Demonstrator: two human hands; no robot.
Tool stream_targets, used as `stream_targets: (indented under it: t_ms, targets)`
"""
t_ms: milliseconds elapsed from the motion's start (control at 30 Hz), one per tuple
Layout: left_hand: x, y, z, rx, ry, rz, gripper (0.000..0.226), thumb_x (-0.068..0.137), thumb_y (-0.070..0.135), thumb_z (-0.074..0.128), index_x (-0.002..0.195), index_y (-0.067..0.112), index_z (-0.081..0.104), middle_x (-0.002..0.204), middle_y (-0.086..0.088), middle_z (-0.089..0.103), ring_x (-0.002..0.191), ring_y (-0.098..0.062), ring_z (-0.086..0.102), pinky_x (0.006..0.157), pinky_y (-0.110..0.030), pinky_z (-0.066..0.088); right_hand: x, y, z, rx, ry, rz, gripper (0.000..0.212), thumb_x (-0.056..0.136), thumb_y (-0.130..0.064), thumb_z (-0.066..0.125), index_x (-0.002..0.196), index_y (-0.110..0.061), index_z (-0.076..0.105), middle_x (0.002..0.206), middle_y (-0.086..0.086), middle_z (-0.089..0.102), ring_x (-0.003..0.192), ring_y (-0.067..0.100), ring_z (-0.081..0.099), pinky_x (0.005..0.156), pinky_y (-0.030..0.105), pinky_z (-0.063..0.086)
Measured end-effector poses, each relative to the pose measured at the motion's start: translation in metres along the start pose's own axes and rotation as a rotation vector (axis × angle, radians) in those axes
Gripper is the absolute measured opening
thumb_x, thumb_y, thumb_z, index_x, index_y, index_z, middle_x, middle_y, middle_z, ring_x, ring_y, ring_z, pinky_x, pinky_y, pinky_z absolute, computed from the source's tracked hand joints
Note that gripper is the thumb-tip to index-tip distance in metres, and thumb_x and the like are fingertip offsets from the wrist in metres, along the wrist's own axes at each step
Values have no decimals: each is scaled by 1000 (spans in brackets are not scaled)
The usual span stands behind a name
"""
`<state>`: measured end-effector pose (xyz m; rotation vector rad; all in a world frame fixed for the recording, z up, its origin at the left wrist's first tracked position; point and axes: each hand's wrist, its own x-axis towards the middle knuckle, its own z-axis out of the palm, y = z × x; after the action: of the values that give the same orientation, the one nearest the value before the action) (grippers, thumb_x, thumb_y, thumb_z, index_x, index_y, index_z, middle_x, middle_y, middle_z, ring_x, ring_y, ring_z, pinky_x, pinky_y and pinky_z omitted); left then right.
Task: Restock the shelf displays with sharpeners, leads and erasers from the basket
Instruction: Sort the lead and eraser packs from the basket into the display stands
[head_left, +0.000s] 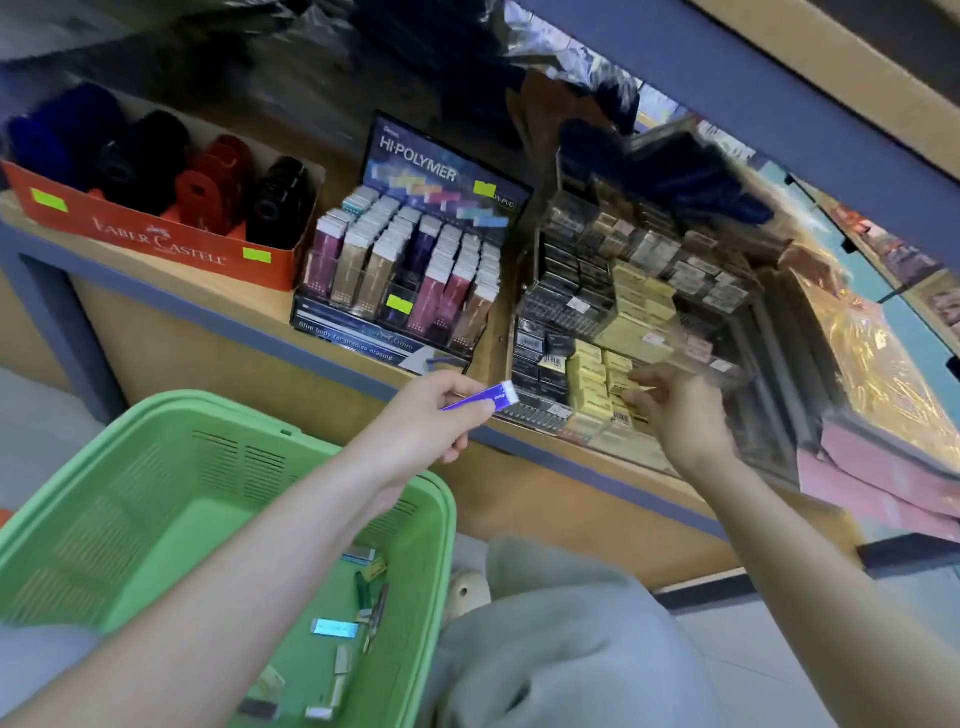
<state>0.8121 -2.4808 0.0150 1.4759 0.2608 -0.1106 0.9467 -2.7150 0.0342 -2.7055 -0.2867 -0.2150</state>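
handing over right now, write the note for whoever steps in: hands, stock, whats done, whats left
Left hand: pinches a purple eraser, just in front of the eraser display.
Right hand: at the yellow boxes low in the lead display; whether it grips one is unclear.
Done: sharpener box and both displays look mostly stocked.
Left: shelve the eraser, then clear the small packs lying in the green basket.

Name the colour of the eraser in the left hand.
The eraser is purple with a white end; head view.
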Motion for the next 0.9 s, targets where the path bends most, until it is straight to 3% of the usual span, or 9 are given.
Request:
stream_targets:
  t_ms: [167, 267, 333, 433, 533, 600, 667, 767, 900]
  targets:
    - [4, -1, 10, 21, -7, -14, 13, 93, 19, 57, 106, 15, 59, 71, 3, 54, 52, -3, 47, 51, -12, 40, 5, 10, 4, -100, 62, -24, 15, 85, -17, 70, 99, -10, 70, 113, 12, 62, 72, 12, 54, 69, 22, 37]
    - [5, -1, 11, 31, 17, 16, 14, 95, 13, 53, 104, 18, 63, 77, 1, 59, 58, -3, 52, 58, -10, 46, -3, -3, 5, -55, 92, -78, 12, 90, -16, 64, 100, -10, 67, 117, 14, 58, 65, -1, 49, 62, 12, 33]
    - [6, 0, 11, 62, 32, 60, 15, 95, 12, 53, 104, 19, 62, 81, 0, 62, 62, -3, 54, 58, -5, 44, -16, -25, 4, 46, 85, -164, 8, 94, -16, 57, 95, -14, 65, 105, 9, 64, 65, -3, 52, 61, 5, 37]
    - [7, 1, 12, 41, 83, 118, 13, 90, 12, 62, 98, 20, 55, 83, -2, 66, 58, 0, 58, 57, -5, 44, -41, -65, 6, 268, -133, -187, 12, 97, -22, 52, 90, -19, 62, 78, -7, 65, 65, 1, 59, 62, 9, 44]
    - [7, 1, 11, -25, 135, 161, 18, 86, 7, 66, 91, 17, 51, 83, -6, 67, 58, -1, 61, 60, -10, 49, -62, -92, 13, 470, -399, -151, 13, 96, -17, 53, 97, -11, 65, 81, 0, 69, 67, 5, 63, 67, 23, 54]
    - [4, 3, 10, -40, 159, 197, 17, 85, 5, 66, 90, 15, 53, 82, -5, 66, 59, -3, 61, 64, -14, 51, -70, -99, 15, 596, -475, -131, 9, 94, -12, 55, 95, -12, 64, 82, 0, 71, 66, 8, 64, 66, 23, 54]
    - [1, 4, 8, 5, 188, 234, 16, 85, 7, 66, 90, 16, 54, 83, -2, 65, 64, -7, 61, 65, -17, 51, -71, -103, 15, 666, -443, -132, 12, 94, -9, 56, 92, -16, 65, 77, -3, 70, 67, 8, 64, 67, 23, 54]
    - [-1, 8, -1, 255, 283, 359, 11, 89, 15, 63, 92, 22, 56, 90, 7, 61, 77, -4, 57, 67, -9, 44, -63, -110, 8, 696, -309, -121, 15, 92, -7, 58, 88, -19, 66, 69, -3, 67, 63, 5, 63, 60, 15, 51]
    - [4, 25, -26, 465, 382, 517, 18, 93, 16, 54, 110, 22, 56, 106, 10, 48, 94, -6, 51, 83, -15, 38, -32, -131, -2, 680, -86, -134, 7, 88, -10, 66, 86, -16, 62, 72, -2, 67, 64, 8, 65, 64, 18, 52]
